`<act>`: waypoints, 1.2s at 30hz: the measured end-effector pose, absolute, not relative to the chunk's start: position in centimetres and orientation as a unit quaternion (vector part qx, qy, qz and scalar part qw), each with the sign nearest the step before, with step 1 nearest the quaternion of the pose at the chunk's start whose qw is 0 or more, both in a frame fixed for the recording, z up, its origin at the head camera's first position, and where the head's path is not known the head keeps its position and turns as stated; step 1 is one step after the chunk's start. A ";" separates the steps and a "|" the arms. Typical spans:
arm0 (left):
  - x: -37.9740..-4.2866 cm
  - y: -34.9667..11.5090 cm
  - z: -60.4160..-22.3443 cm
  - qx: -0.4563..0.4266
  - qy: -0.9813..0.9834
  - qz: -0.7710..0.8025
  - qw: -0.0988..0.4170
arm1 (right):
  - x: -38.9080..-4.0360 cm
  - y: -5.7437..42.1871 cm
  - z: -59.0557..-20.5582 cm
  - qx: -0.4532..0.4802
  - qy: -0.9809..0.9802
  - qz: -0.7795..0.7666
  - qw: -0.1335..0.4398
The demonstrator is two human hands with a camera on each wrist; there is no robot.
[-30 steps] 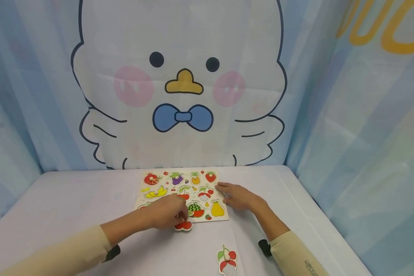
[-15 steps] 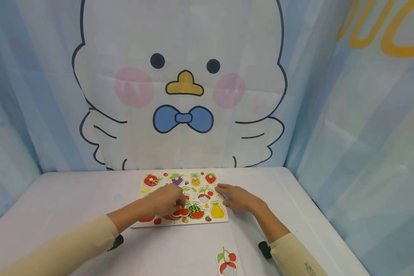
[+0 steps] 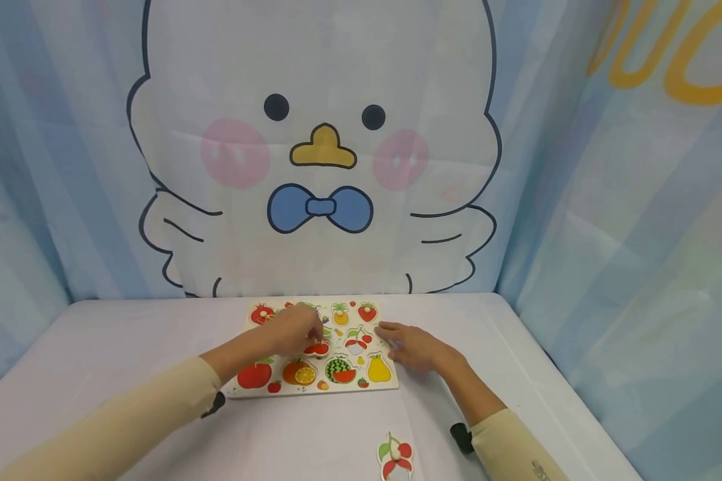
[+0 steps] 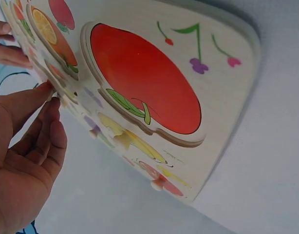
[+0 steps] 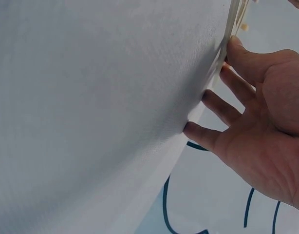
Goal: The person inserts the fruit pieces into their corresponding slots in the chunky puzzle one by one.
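My left hand (image 3: 299, 329) pinches a cherry puzzle piece (image 3: 317, 349) low over the middle of the wooden fruit puzzle board (image 3: 291, 391). Only the piece's red lower part shows past the fingers in the head view. In the left wrist view, thumb and fingertips come together at the piece, right at the board's surface. My right hand (image 3: 414, 345) rests at the board's right edge with its fingers spread and fairly straight; the right wrist view shows fingertips (image 5: 192, 127) on the white tabletop. Another cherry piece (image 3: 395, 457), with a knob, lies on the table in front.
On the board are an apple (image 3: 255, 375), an orange (image 3: 299, 372), a watermelon (image 3: 339, 369), a pear (image 3: 378, 368) and several other fruits. A cherry picture (image 3: 357, 341) with a pale patch lies near the right hand. A printed curtain (image 3: 319, 260) hangs behind the table.
My left hand has carried the cherry piece from the board's front edge back to its middle, uncovering the apple and orange. The right hand has stayed at the board's right edge.
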State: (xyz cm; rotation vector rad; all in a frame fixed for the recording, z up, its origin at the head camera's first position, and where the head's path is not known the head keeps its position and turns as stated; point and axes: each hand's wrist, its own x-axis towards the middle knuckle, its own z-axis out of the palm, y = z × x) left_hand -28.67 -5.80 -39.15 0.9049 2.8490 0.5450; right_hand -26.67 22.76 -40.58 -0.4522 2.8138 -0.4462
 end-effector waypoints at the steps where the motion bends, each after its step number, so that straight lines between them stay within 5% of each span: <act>1: -28.8 -5.8 -39.1 0.291 0.938 0.183 0.056 | -26.7 22.8 -40.5 -0.156 0.967 -0.153 0.128; 36: -30.0 -5.1 -40.3 0.265 0.950 0.155 0.059 | -26.8 23.0 -40.7 -0.161 0.967 -0.146 0.130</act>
